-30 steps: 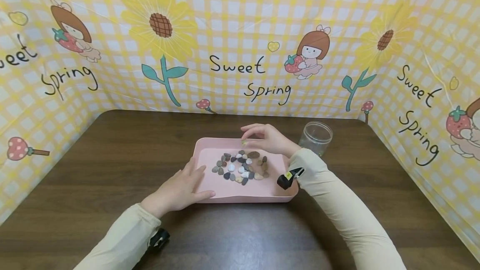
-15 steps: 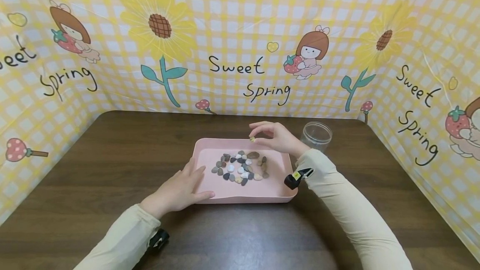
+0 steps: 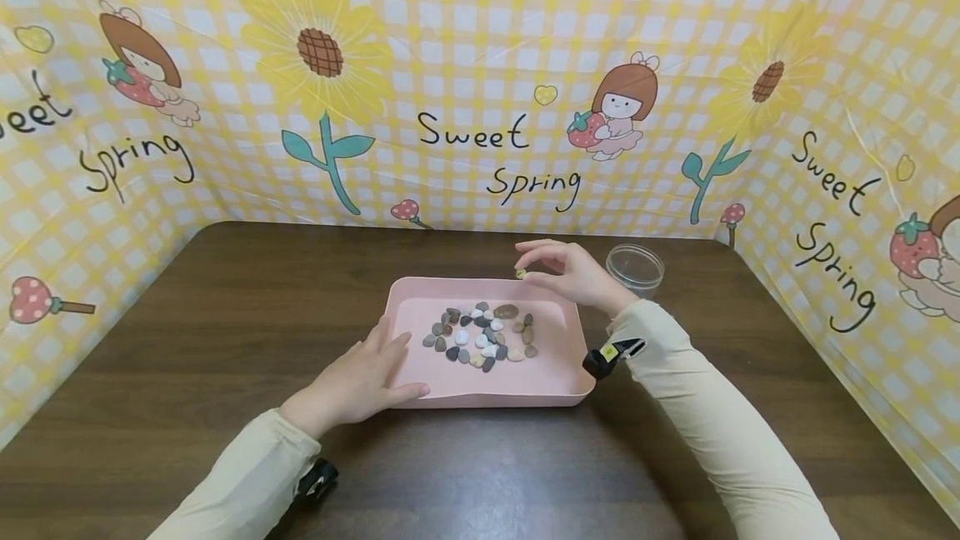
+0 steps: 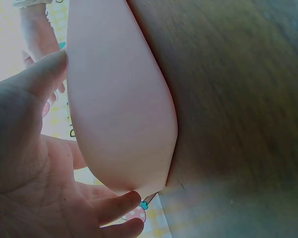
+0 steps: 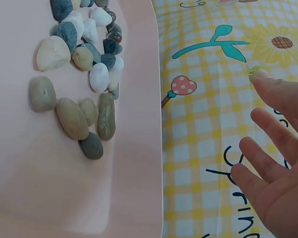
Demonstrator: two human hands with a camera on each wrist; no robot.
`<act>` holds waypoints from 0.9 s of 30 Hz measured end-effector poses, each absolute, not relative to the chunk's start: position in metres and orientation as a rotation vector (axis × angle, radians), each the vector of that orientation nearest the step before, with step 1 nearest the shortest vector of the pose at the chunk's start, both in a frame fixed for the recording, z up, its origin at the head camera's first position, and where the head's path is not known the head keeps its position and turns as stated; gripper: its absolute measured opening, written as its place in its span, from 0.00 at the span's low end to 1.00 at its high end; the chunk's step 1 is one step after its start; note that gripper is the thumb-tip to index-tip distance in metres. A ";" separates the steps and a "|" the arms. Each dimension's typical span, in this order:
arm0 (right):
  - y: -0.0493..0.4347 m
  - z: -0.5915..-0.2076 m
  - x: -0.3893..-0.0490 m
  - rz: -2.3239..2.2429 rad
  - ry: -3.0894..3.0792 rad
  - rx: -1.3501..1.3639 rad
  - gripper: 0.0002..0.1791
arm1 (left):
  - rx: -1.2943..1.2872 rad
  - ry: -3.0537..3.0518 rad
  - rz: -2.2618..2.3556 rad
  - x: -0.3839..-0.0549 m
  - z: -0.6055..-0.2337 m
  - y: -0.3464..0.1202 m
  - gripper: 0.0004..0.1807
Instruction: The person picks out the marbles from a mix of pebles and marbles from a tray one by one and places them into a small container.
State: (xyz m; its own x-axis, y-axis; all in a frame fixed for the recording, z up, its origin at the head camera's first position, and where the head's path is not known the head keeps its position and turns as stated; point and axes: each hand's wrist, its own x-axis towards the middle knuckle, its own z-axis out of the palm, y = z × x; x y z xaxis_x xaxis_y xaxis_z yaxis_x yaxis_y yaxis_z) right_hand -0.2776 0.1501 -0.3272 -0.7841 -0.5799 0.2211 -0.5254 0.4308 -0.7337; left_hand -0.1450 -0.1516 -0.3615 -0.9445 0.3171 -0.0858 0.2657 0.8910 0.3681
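Note:
A pink tray lies on the table with several pebbles inside, grey, white, tan and dark. My left hand rests against the tray's left side in the head view. Its fingers are spread, and in the left wrist view they touch the tray's wall. Above the tray's far right edge, my right hand pinches a small yellow-green marble between thumb and index finger. The other fingers of that hand are spread apart. Just right of it stands a clear round jar, partly hidden by the hand and wrist.
A dark brown wooden table carries everything. Yellow checked cloth with flowers and lettering hangs behind and along both sides. Each wrist wears a black camera mount.
My right hand has moved rightward and slightly up, away from over the pebbles toward the jar, still pinching the marble. The left hand and tray have stayed put.

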 end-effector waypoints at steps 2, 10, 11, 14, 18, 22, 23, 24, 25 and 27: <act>0.153 -0.327 -0.277 -1.314 2.606 -1.000 0.11 | 0.455 2.915 0.538 -0.145 -0.362 -0.152 0.44; 0.165 -0.323 -0.275 -1.359 2.617 -0.923 0.11 | 0.466 2.916 0.538 -0.145 -0.363 -0.152 0.45; 0.166 -0.323 -0.274 -1.357 2.620 -0.916 0.11 | 0.465 2.915 0.539 -0.145 -0.363 -0.152 0.45; 0.171 -0.322 -0.274 -1.361 2.626 -0.882 0.12 | 0.466 2.913 0.540 -0.144 -0.363 -0.152 0.45; 0.178 -0.321 -0.273 -1.376 2.633 -0.835 0.13 | 0.467 2.913 0.541 -0.144 -0.362 -0.152 0.45; 0.185 -0.321 -0.273 -1.409 2.646 -0.801 0.13 | 0.473 2.920 0.534 -0.144 -0.362 -0.152 0.45; 0.187 -0.321 -0.274 -1.419 2.647 -0.798 0.12 | 0.474 2.922 0.531 -0.144 -0.362 -0.152 0.45; 0.189 -0.322 -0.274 -1.430 2.646 -0.797 0.12 | 0.476 2.923 0.528 -0.144 -0.362 -0.152 0.45; 0.190 -0.322 -0.274 -1.441 2.648 -0.792 0.12 | 0.477 2.925 0.526 -0.144 -0.363 -0.152 0.45; 0.194 -0.323 -0.273 -1.455 2.656 -0.782 0.13 | 0.477 2.926 0.525 -0.144 -0.363 -0.153 0.45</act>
State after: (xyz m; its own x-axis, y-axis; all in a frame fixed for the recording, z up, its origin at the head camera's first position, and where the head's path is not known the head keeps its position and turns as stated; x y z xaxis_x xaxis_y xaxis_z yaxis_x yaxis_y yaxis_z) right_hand -0.2733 0.1936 -0.3234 -0.8749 -0.4310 0.2209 -0.4183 0.4424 -0.7933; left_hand -0.1443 -0.1526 -0.3626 -0.9414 0.3295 -0.0723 0.2838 0.8895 0.3581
